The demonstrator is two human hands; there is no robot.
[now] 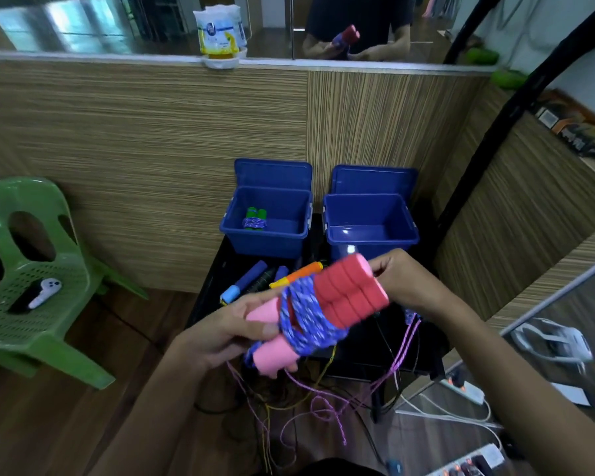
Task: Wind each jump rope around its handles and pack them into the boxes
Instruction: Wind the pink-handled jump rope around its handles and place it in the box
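One wound rope (255,218) in left box (268,219); right box (371,223) empty. Left hand (227,324), right hand (406,280) grip red-handled rope (318,312), mid-frame, wound. Loose ropes (272,280) wait on bench (213,286).

Green chair (42,269), striped wood wall (152,132)

You'll find no text here that can actually be read. At about twelve o'clock, on the ledge, the white and yellow packet (220,32) carries a round blue emblem and some print, but it is too blurred to make out. At about two o'clock, the dark and orange box (579,132) on the shelf shows lettering that is also too smeared to tell. Nothing else bears a label or number.
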